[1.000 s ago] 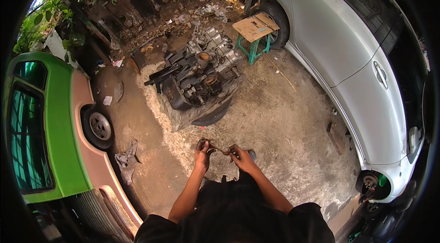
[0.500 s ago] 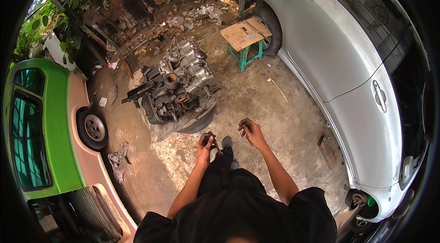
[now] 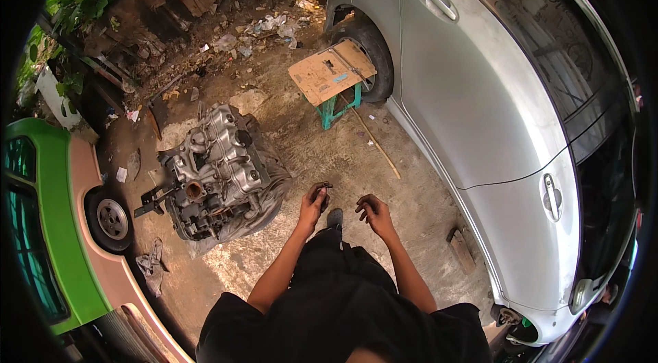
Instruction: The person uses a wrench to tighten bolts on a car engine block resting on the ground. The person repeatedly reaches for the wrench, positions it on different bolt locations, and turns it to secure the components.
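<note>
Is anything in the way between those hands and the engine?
Nothing visible blocks the left hand from the engine; only floor and the edge of the crumpled sheet lie between. Seen from above, the left hand lies between the right hand and the engine.

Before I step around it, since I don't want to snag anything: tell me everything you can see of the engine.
The engine is bulky and grimy, metallic-looking, with dull silver covers on top, a rusty-brown round opening and darker parts lower down. A black bracket juts from its left. It rests on a crumpled grey sheet; what lies underneath is unclear. Neither hand touches it.
</note>
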`<state>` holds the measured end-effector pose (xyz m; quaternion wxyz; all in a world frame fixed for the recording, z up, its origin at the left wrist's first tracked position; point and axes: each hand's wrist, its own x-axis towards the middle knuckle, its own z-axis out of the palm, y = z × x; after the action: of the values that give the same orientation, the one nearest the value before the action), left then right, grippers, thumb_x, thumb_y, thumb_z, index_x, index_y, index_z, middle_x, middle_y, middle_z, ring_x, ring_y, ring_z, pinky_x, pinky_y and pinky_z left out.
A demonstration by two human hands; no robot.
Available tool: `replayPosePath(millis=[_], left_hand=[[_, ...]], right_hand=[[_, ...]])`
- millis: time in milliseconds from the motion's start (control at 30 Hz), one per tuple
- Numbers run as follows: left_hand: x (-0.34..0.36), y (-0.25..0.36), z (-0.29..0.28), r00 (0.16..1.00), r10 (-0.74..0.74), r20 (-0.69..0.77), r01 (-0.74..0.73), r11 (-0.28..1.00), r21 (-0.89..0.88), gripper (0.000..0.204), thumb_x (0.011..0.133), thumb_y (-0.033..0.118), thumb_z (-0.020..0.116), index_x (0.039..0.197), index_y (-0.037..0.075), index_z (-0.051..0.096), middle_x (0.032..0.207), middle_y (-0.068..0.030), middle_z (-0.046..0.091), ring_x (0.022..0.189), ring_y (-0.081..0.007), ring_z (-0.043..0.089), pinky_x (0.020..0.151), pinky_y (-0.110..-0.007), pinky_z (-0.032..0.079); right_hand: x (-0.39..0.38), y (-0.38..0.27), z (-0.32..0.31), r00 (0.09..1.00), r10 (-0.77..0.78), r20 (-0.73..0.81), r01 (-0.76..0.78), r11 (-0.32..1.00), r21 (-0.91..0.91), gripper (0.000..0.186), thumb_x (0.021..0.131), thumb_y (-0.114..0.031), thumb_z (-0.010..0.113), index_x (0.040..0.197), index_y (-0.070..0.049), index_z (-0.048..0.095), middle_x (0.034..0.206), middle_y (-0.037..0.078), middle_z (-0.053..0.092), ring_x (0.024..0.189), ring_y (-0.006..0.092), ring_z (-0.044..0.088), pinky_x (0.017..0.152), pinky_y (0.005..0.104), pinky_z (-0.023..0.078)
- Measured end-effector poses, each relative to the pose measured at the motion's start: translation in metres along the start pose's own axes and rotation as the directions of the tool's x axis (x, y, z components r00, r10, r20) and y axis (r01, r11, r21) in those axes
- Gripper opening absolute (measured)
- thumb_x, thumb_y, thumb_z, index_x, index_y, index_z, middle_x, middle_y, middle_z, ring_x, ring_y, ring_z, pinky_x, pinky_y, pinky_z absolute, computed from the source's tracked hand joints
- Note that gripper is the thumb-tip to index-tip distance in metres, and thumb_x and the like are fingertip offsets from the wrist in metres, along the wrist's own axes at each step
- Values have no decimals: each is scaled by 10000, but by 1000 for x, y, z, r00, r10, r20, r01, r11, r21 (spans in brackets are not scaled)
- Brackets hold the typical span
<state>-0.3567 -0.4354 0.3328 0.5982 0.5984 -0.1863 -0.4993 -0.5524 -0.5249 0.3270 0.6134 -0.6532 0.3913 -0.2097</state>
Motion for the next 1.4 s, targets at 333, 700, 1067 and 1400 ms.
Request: replayPosePath(millis=[333,700,1067,1400], left_hand=[[157,50,68,997,43,-65,-37,996,85,369,940,310,611,1170,24,648,849,-41,589,783,-157,494,744,-315,396],[259,76,129,927,5,-374,-44,994,-96,380,935,234,631,1228,-8,618,864,-16,563,782,-134,481,743,-293,397],[357,114,121,910,-35,-414,-24,990,-137,264,944,172,625,1146,3,625,854,-32,598,748,-121,517,678,-272,420],[476,131,89,935,-117,-336,85,990,-108,246,969,185,577,1109,-14,614,743,-2,498,668,-99,433,620,-269,370]], right_hand=[[141,13,-111,993,111,-27,-107,987,121,156,953,-32,449,990,11,594,810,106,659,671,136,619,596,277,488],[334,-2,-215,985,86,149,-93,995,37,190,956,-48,411,1001,27,579,812,110,650,620,151,605,544,275,477],[473,-31,-201,968,126,219,-140,989,52,172,966,-48,436,989,15,594,825,107,662,650,144,614,567,288,487],[579,-10,-151,961,185,206,-205,976,75,102,957,-17,494,994,12,584,822,85,648,679,138,632,601,274,513]])
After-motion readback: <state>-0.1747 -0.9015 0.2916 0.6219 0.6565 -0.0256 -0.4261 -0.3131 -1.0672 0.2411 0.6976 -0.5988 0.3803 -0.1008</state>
